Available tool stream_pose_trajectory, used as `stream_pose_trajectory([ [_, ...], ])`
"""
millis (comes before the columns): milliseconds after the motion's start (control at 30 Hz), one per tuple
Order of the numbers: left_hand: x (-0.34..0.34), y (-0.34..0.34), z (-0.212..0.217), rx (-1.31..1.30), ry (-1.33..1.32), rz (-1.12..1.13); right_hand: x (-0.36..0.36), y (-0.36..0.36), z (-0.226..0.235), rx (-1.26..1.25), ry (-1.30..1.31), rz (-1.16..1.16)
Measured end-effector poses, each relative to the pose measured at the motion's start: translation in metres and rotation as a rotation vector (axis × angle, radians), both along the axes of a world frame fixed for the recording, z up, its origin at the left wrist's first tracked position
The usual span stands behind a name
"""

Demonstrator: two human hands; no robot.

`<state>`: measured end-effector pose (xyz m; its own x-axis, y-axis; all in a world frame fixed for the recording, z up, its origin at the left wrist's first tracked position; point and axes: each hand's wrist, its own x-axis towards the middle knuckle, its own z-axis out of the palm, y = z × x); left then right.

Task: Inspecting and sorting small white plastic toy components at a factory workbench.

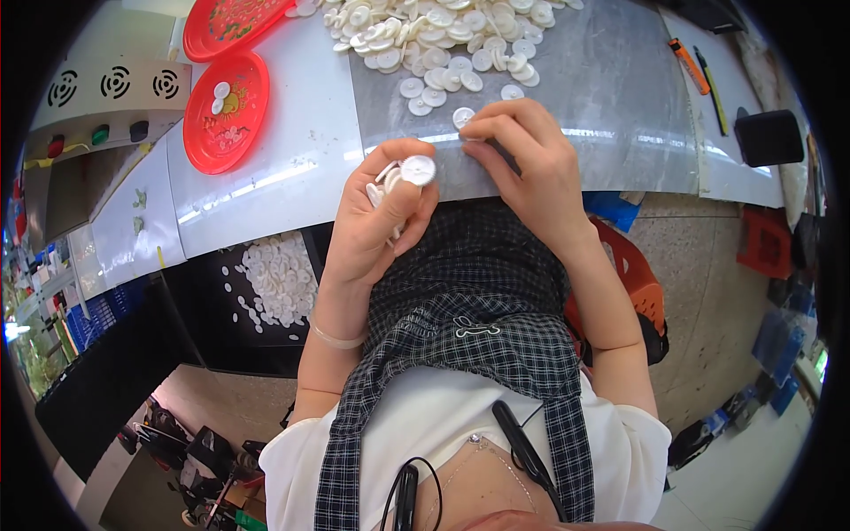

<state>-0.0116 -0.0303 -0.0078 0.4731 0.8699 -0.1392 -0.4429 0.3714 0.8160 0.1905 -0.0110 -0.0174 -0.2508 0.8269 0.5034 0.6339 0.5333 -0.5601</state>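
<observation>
My left hand (379, 199) is closed around several small white plastic discs. One round disc (418, 170) faces up at the thumb and forefinger; others show edge-on in the palm, partly hidden by the fingers. Over the table's near part, my right hand (531, 164) has its thumb and fingertips a little apart. Its fingertips touch or nearly touch a single white disc (462, 117) that has a small raised centre. Beyond both hands, a large heap of similar white discs (443, 35) covers the far middle of the grey tabletop (602, 97), with a few loose ones at its near edge.
Red plates (258, 133) stand at the left, the nearer one with a few white pieces. A box with coloured buttons (115, 88) is further left. More discs (282, 274) lie in a black tray below the table edge. An orange cutter (689, 66) and pen (711, 88) lie right.
</observation>
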Motion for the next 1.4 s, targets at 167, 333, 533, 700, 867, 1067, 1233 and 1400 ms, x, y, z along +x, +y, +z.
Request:
stream_pose_trajectory([
  [167,0.005,0.003,0.009,-0.192,-0.314,0.070,0.001,-0.001,0.007,-0.037,-0.029,-0.110],
  [333,0.004,0.004,0.004,-0.217,-0.376,0.070,-0.004,-0.006,0.011,-0.169,0.252,-0.046],
  [533,0.015,0.000,0.015,-0.084,0.018,0.101,-0.009,-0.014,0.021,0.122,0.367,0.155],
  [700,0.016,-0.002,0.012,0.014,0.216,0.063,-0.009,-0.015,0.025,0.258,0.226,0.278],
  [867,0.012,-0.004,0.011,-0.006,0.171,0.091,-0.010,-0.012,0.018,0.208,0.308,0.221],
  [1067,0.011,-0.002,0.009,-0.059,0.001,0.129,-0.005,0.006,0.012,0.088,0.084,-0.011],
  [1233,0.010,0.000,0.008,-0.070,-0.070,0.137,-0.010,0.006,0.003,-0.018,-0.049,0.039],
  [1400,0.008,-0.001,0.007,-0.092,-0.059,0.144,-0.007,0.006,0.002,-0.022,0.026,0.017],
])
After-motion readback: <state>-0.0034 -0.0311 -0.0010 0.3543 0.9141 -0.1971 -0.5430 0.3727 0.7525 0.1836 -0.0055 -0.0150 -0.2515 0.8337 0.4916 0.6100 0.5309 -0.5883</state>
